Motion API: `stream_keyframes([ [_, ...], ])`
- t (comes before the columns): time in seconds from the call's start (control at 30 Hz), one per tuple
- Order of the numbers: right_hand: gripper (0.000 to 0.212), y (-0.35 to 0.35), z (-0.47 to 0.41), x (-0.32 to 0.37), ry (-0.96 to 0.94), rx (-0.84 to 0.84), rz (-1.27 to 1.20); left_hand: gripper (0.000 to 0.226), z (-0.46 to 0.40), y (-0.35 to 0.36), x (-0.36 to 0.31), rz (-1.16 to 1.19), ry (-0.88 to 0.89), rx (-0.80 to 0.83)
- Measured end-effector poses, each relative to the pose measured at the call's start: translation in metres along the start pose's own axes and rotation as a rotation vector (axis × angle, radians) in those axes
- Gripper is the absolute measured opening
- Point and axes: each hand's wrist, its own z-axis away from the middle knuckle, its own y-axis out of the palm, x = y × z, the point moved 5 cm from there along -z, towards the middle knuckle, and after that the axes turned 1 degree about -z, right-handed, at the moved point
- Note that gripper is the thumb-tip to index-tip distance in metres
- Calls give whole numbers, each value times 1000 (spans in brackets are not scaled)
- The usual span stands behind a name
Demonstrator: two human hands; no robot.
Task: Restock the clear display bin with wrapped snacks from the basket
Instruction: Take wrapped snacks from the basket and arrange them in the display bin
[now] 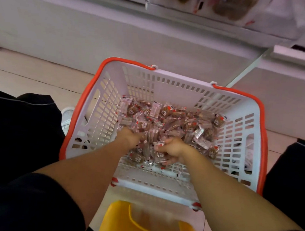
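left hand (130,138): fingers buried in the pile, grip cannot be told
right hand (171,150): curled round a clutch of wrapped snacks (167,122)
basket (234,179): on the floor, snacks heaped across its bottom
clear display bin (200,3): up at 12 o'clock from both hands, well apart
nearer hand: right, by a little, I judge
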Motion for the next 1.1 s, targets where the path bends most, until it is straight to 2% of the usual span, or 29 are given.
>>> stream_keyframes([
  [0.13,67,-9,14,2,-29,9,77,30,11,-3,2,-32,-51,2],
  [0.23,69,-25,33,26,-171,-48,239,40,23,-7,-7,-18,-46,3],
  [0.3,66,-32,52,46,-264,-55,294,31,31,-12,-20,55,-15,36],
  [0.33,63,-36,64,57,-306,-44,291,24,38,-13,-29,123,-9,101],
  [0.4,51,-44,89,79,-378,7,233,16,56,-12,-57,334,-5,344],
  [0.47,35,-55,121,105,-471,66,195,21,78,-15,-93,460,-6,599],
  [0.53,23,-70,156,134,-579,94,191,31,105,-25,-134,413,29,783],
  [0.67,20,-92,238,189,-735,111,283,37,169,-56,-215,230,166,965],
  [0.8,15,-97,311,223,-958,-1,360,36,225,-82,-255,69,290,974],
  [0.97,17,-114,349,219,-1078,-81,-9,26,262,-95,-273,167,447,992],
  [1.1,17,-113,355,216,-1139,-135,-115,40,273,-85,-290,196,550,982],
])
